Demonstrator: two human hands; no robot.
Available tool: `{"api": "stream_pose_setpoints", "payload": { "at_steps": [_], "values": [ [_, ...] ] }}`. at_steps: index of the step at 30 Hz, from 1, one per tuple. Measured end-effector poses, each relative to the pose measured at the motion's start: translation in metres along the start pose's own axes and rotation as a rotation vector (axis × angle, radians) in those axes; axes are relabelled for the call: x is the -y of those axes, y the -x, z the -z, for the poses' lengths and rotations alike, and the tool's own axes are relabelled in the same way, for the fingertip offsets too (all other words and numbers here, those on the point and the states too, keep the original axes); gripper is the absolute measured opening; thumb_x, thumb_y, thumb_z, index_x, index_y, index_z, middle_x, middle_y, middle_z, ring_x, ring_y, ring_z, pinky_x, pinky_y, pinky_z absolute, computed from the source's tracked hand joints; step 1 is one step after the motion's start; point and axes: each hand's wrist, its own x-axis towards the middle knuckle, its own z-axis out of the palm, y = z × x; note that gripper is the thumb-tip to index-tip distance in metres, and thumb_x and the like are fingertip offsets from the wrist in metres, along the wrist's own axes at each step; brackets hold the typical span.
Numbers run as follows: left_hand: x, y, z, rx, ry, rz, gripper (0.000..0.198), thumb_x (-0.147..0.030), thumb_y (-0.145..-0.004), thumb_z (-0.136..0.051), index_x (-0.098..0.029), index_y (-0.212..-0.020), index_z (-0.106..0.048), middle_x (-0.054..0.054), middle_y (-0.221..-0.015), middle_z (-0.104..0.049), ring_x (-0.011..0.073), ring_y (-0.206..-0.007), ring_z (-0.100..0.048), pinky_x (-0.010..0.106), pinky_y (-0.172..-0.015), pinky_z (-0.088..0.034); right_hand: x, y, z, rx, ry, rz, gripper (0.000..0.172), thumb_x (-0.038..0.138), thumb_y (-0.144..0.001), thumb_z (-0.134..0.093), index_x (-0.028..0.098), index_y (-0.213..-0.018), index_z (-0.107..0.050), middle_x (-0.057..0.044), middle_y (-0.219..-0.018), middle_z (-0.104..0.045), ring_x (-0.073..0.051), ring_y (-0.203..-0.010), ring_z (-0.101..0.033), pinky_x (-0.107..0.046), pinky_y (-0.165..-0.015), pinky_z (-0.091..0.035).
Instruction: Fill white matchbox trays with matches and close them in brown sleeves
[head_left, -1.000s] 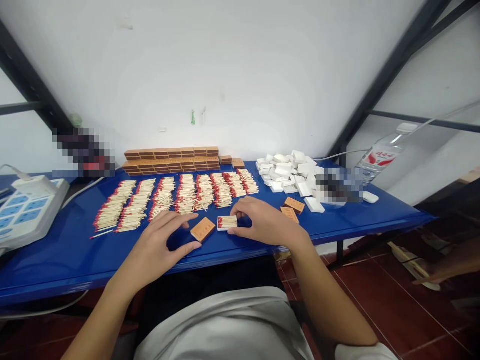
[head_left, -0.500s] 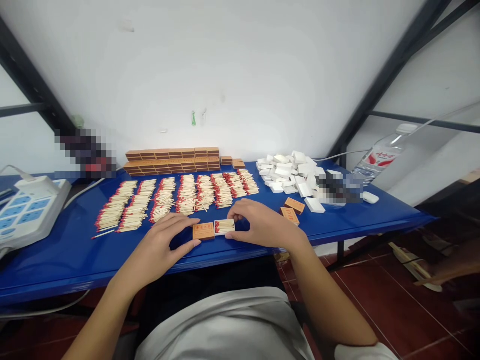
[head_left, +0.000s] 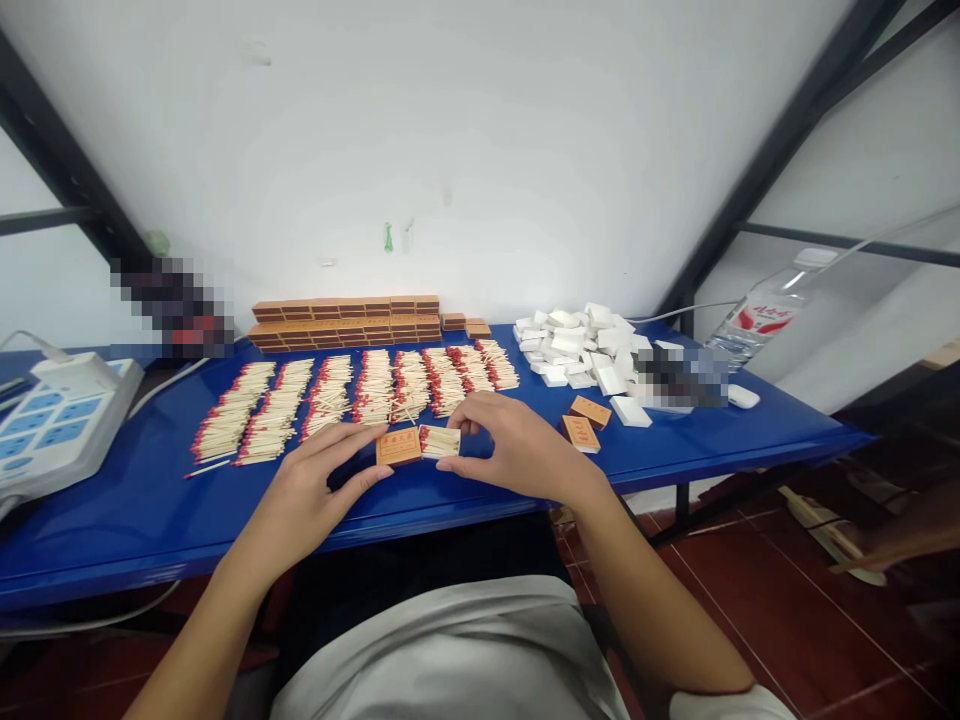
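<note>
My left hand (head_left: 315,488) pinches an orange matchbox sleeve (head_left: 398,446) between thumb and fingers just above the blue table (head_left: 135,510). My right hand (head_left: 517,447) pinches a white inner tray filled with matches (head_left: 439,441), whose end meets the sleeve's open end. Both hands are in front of the rows of red-tipped matches (head_left: 352,395). Two more orange sleeves (head_left: 585,422) lie to the right of my right hand.
A stacked wall of orange matchboxes (head_left: 345,320) stands at the back. A heap of white empty trays (head_left: 585,350) lies back right, with a water bottle (head_left: 765,310) beyond. A white power strip (head_left: 52,420) sits at the left. A foot of another person shows at far right.
The sleeve turned from a slant to line up with the tray. Both hands drew together and rose slightly, bringing the filled tray's end against the sleeve.
</note>
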Motion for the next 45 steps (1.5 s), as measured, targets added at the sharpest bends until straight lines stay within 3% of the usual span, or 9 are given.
{"api": "stream_pose_setpoints", "payload": {
  "at_steps": [9, 17, 22, 26, 30, 34, 37, 42, 45],
  "values": [
    [0.0, -0.001, 0.003, 0.027, 0.028, 0.028, 0.049, -0.059, -0.103, -0.064, -0.028, -0.141, -0.071, 0.008, -0.136, -0.075, 0.0273, -0.122, -0.073, 0.04, -0.11, -0.059, -0.004, -0.003, 0.0, 0.019, -0.092, 0.07, 0.03, 0.04, -0.093, -0.084, 0.022, -0.111, -0.068, -0.005, -0.104, -0.069, -0.021, -0.096, -0.065, -0.033, -0.085, -0.05],
    [-0.004, -0.003, 0.005, 0.024, 0.06, 0.012, 0.048, -0.06, -0.101, -0.067, -0.028, -0.135, -0.075, 0.007, -0.129, -0.077, 0.0254, -0.115, -0.076, 0.036, -0.105, -0.061, 0.004, -0.003, -0.001, -0.009, -0.104, 0.078, 0.029, 0.041, -0.094, -0.083, 0.021, -0.111, -0.07, -0.006, -0.104, -0.07, -0.021, -0.095, -0.065, -0.033, -0.083, -0.051],
    [-0.003, -0.002, 0.005, -0.01, 0.1, -0.024, 0.044, -0.057, -0.098, -0.073, -0.029, -0.131, -0.077, 0.005, -0.124, -0.079, 0.0237, -0.108, -0.077, 0.035, -0.102, -0.061, 0.01, -0.008, -0.017, -0.077, -0.158, 0.122, 0.036, 0.046, -0.091, -0.084, 0.021, -0.114, -0.07, -0.006, -0.105, -0.073, -0.021, -0.097, -0.067, -0.033, -0.086, -0.054],
    [-0.004, -0.002, 0.005, -0.122, 0.067, -0.029, 0.04, -0.054, -0.095, -0.078, -0.027, -0.125, -0.079, 0.005, -0.117, -0.08, 0.0233, -0.103, -0.076, 0.035, -0.097, -0.061, 0.015, -0.011, -0.034, -0.157, -0.217, 0.047, 0.047, 0.046, -0.094, -0.082, 0.024, -0.133, -0.067, -0.008, -0.119, -0.077, -0.021, -0.095, -0.072, -0.037, -0.092, -0.058],
    [-0.006, -0.003, 0.007, -0.206, 0.028, 0.0, 0.039, -0.054, -0.093, -0.08, -0.028, -0.122, -0.08, 0.004, -0.112, -0.081, 0.0241, -0.1, -0.076, 0.038, -0.096, -0.061, 0.027, -0.008, -0.046, -0.168, -0.195, 0.025, 0.053, 0.044, -0.105, -0.067, 0.025, -0.153, -0.055, -0.013, -0.136, -0.074, -0.026, -0.111, -0.074, -0.044, -0.1, -0.059],
    [-0.007, -0.002, 0.007, -0.199, 0.024, 0.0, 0.04, -0.054, -0.097, -0.077, -0.028, -0.127, -0.079, 0.004, -0.11, -0.081, 0.0222, -0.093, -0.076, 0.037, -0.091, -0.062, 0.044, -0.007, -0.06, -0.155, -0.04, 0.093, 0.055, 0.041, -0.113, -0.048, 0.017, -0.163, -0.042, -0.021, -0.149, -0.066, -0.033, -0.134, -0.065, -0.052, -0.111, -0.055],
    [-0.005, -0.001, 0.005, -0.217, 0.002, 0.004, 0.04, -0.054, -0.098, -0.075, -0.028, -0.128, -0.078, 0.005, -0.116, -0.081, 0.0232, -0.096, -0.077, 0.038, -0.093, -0.063, 0.048, -0.007, -0.066, -0.148, 0.015, 0.119, 0.058, 0.038, -0.113, -0.046, 0.016, -0.166, -0.036, -0.023, -0.158, -0.057, -0.035, -0.142, -0.06, -0.054, -0.114, -0.054],
    [-0.003, 0.001, 0.004, -0.183, 0.022, 0.043, 0.045, -0.055, -0.098, -0.075, -0.029, -0.134, -0.075, 0.005, -0.123, -0.082, 0.0241, -0.098, -0.079, 0.039, -0.099, -0.063, 0.033, -0.01, -0.057, -0.163, -0.018, 0.123, 0.055, 0.036, -0.109, -0.059, 0.024, -0.161, -0.045, -0.015, -0.16, -0.057, -0.03, -0.147, -0.055, -0.05, -0.119, -0.051],
    [-0.003, 0.002, 0.005, -0.12, 0.062, 0.063, 0.05, -0.056, -0.098, -0.074, -0.03, -0.14, -0.071, 0.004, -0.128, -0.081, 0.0244, -0.101, -0.08, 0.038, -0.1, -0.063, 0.024, -0.011, -0.05, -0.129, -0.091, 0.124, 0.045, 0.033, -0.108, -0.063, 0.025, -0.151, -0.056, -0.014, -0.15, -0.064, -0.028, -0.138, -0.062, -0.046, -0.114, -0.054]
  ]
}}
